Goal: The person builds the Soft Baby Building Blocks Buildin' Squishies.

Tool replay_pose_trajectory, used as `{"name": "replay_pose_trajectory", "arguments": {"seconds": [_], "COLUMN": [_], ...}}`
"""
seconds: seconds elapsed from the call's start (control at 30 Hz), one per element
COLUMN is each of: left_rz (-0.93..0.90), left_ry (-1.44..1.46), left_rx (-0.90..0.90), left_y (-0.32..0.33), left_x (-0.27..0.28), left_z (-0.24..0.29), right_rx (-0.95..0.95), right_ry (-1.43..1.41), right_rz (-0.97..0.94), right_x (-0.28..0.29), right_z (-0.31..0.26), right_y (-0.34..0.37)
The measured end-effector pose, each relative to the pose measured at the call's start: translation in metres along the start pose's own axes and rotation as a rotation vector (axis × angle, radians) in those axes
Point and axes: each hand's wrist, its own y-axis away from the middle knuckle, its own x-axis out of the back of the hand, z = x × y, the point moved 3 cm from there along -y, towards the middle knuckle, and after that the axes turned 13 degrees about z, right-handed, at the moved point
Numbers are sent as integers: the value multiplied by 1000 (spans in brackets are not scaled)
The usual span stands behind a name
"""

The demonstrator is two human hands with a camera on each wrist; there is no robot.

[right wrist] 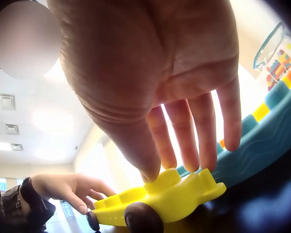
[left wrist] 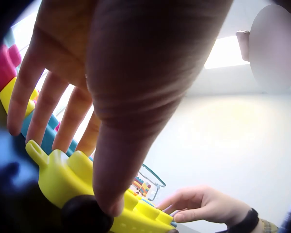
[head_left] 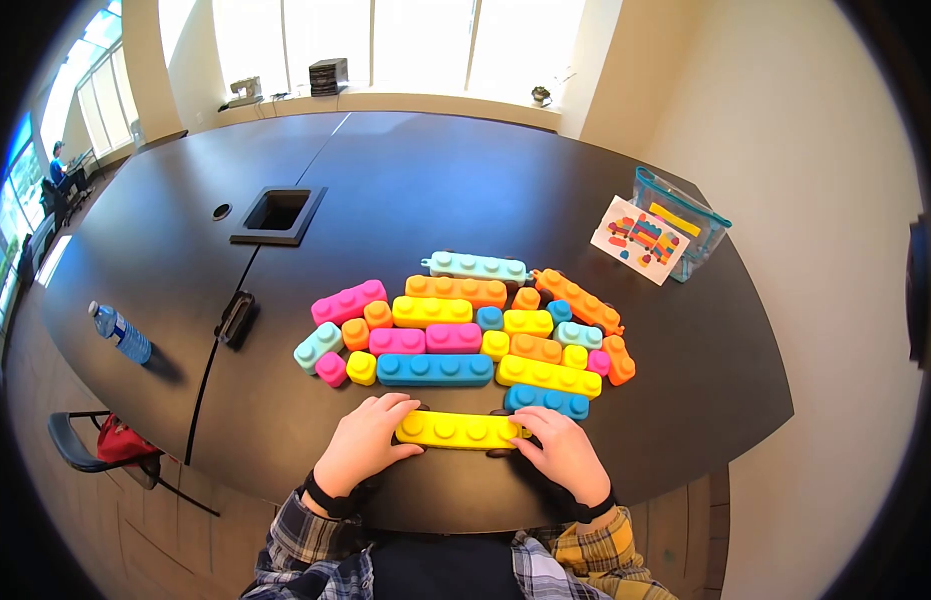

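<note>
A long yellow wheeled toy brick base (head_left: 456, 430) with a row of studs and dark wheels lies at the near edge of the table. My left hand (head_left: 364, 440) holds its left end, thumb on the near side and fingers at the far side. At the other end my right hand (head_left: 563, 452) grips it, thumb near one stud in the right wrist view. A coupling tab sticks out of the yellow base (left wrist: 68, 177) in the left wrist view. Just beyond lie a blue long brick (head_left: 548, 402) and another blue brick (head_left: 436, 370).
Several pink, orange, yellow and blue bricks spread across the middle, with a light-blue wheeled base (head_left: 476, 266) and an orange wheeled base (head_left: 580, 300) behind. A picture card (head_left: 640, 240) leans on a clear bag (head_left: 686, 215). A water bottle (head_left: 121, 333) stands left.
</note>
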Motion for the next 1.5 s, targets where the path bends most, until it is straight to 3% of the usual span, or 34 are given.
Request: {"name": "replay_pose_trajectory", "arguments": {"seconds": [0.37,0.97,1.07,1.37,1.43,1.47,1.5], "left_rz": [9,29,35,-32,168,189,312], "left_ry": [102,-35,-47,-102,-20,-47,-143], "left_rx": [33,92,105,119,76,164,111], "left_y": [5,6,7,8,8,7,10], "left_x": [-6,-5,-5,-1,18,27,31], "left_z": [-4,7,6,8,5,-4,-21], "right_rx": [-16,38,-22,46,55,53,45], "right_ry": [25,92,114,59,82,83,84], "right_rz": [-14,-74,-157,-46,-37,-38,-41], "right_x": [-7,5,1,-3,-2,-2,0], "right_z": [-2,-11,-8,-9,-9,-9,-9], "right_y": [0,-9,-8,-11,-10,-9,-9]}}
